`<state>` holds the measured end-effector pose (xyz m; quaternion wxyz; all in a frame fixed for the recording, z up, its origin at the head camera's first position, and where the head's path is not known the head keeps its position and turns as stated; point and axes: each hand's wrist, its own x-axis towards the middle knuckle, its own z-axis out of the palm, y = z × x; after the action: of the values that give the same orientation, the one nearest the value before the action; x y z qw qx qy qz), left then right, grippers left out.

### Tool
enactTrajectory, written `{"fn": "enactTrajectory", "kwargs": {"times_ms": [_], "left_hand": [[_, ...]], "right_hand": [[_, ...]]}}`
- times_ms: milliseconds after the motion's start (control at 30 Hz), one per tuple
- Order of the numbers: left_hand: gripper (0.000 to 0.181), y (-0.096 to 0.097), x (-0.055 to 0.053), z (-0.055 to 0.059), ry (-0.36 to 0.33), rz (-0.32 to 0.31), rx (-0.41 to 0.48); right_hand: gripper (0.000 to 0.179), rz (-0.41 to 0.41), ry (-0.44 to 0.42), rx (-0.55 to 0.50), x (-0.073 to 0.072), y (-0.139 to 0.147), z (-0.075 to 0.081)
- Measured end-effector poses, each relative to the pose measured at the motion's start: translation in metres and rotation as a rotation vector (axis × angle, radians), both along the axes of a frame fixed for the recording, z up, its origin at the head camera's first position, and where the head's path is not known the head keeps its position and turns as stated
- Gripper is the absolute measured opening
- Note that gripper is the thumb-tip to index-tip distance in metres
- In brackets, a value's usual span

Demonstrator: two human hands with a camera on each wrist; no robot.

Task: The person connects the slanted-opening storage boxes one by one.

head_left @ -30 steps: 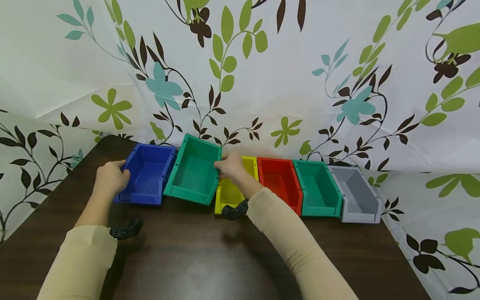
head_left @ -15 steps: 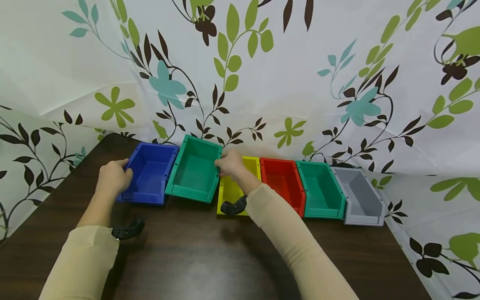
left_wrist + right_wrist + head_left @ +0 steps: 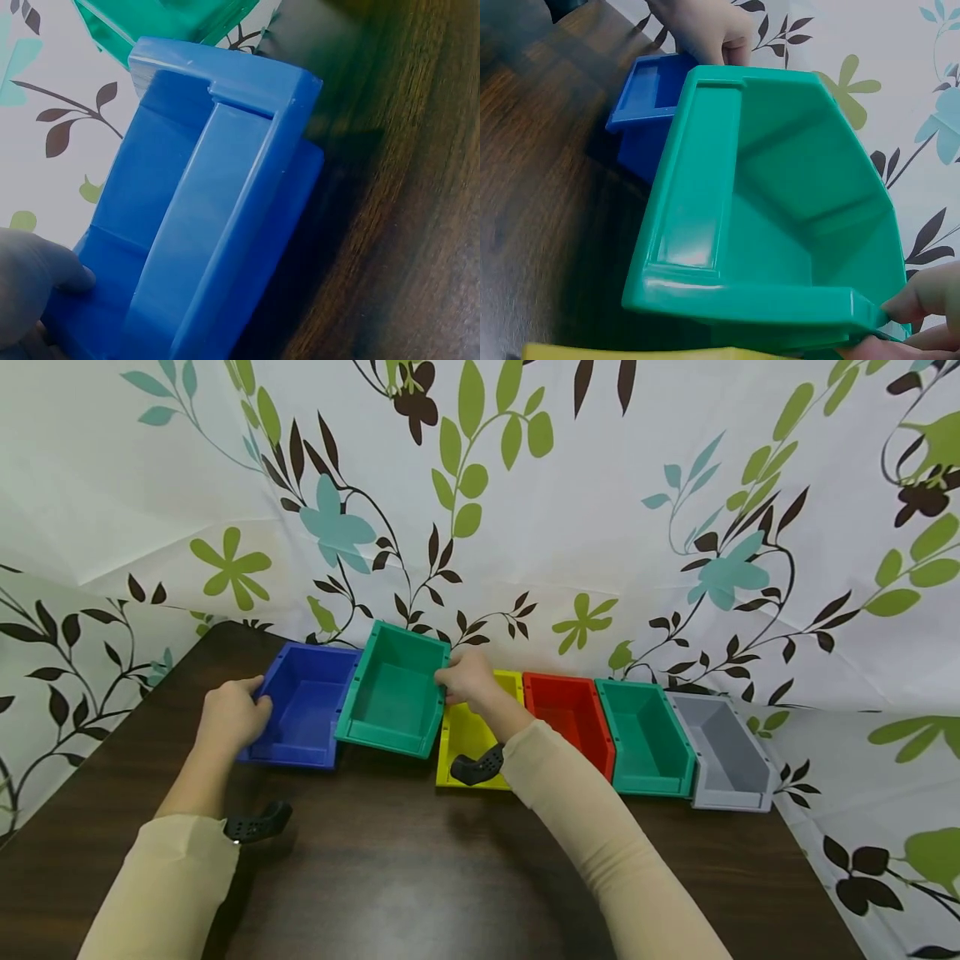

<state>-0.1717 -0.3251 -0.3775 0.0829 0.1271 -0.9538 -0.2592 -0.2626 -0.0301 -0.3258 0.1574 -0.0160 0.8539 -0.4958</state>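
My left hand (image 3: 234, 714) grips the left wall of a blue plastic storage bin (image 3: 303, 706), its thumb over the rim and its other fingers mostly hidden outside. A green bin (image 3: 393, 693) stands tilted just right of the blue one, raised above the row. My right hand (image 3: 474, 681) pinches the green bin's right rim between thumb and fingers. In the right wrist view, the thumb and a finger (image 3: 922, 292) sit at the green bin's back corner. Both bins have nothing inside. Under my right wrist lies a yellow bin (image 3: 461, 739), partly covered by it.
Right of the yellow bin a red bin (image 3: 568, 714), a second green bin (image 3: 647, 739) and a grey bin (image 3: 722, 752) stand side by side. They rest along the back of a dark wooden table (image 3: 390, 868). A leaf-patterned sheet (image 3: 525, 527) hangs close behind the row.
The green bin in my right hand has risen slightly. My left hand keeps its grip on the blue bin. The head view has shifted a little.
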Motion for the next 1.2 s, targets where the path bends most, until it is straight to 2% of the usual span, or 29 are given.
{"fn": "enactTrajectory", "kwargs": {"times_ms": [300, 433, 600, 767, 1200], "left_hand": [[0.047, 0.003, 0.002, 0.0, 0.039, -0.008, -0.002], [0.047, 0.003, 0.003, 0.0, 0.035, -0.011, 0.001], [0.047, 0.004, 0.004, 0.0, 0.036, -0.014, 0.009], [0.048, 0.002, 0.004, -0.002, 0.027, -0.024, 0.003], [0.048, 0.003, 0.003, -0.002, 0.011, -0.002, 0.025]], "right_hand": [[0.022, 0.022, -0.015, -0.012, 0.003, 0.004, 0.004], [0.02, 0.036, -0.005, -0.002, 0.006, 0.005, 0.007], [0.006, 0.044, 0.024, 0.027, 0.008, 0.004, 0.011], [0.02, 0.045, 0.041, 0.066, 0.008, 0.002, 0.014], [0.022, 0.062, 0.041, 0.141, 0.006, 0.0, 0.019]]}}
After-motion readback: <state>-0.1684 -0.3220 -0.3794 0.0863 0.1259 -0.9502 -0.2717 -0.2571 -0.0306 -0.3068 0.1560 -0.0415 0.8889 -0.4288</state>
